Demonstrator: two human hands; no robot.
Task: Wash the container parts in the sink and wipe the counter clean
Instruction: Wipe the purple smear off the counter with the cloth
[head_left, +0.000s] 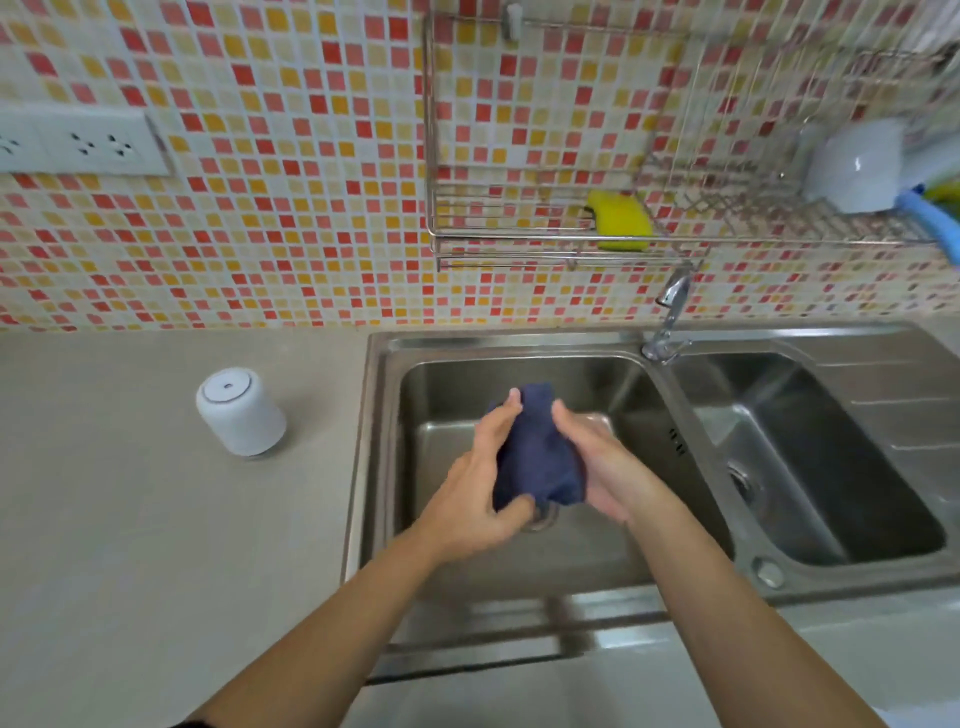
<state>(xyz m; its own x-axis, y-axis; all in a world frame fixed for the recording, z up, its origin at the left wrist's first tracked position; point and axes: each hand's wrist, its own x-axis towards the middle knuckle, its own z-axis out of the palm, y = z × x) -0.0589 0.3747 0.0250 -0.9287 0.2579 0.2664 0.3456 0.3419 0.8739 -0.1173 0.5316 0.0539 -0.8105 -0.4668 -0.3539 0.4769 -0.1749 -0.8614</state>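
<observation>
Fingers (508, 415) of my left hand (483, 488) and right hand (597, 462) curled round the blue cloth (535, 457) over the sink (375, 467), white container (241, 413) standing on the counter (130, 545) beside it, so I judge washing looks done, wiping left.

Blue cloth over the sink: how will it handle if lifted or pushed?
Likely floppy: the blue cloth bunches and folds between the left hand and right hand. Probably light: both hands hold it up over the sink. A push would probably crumple it, not slide it.
</observation>
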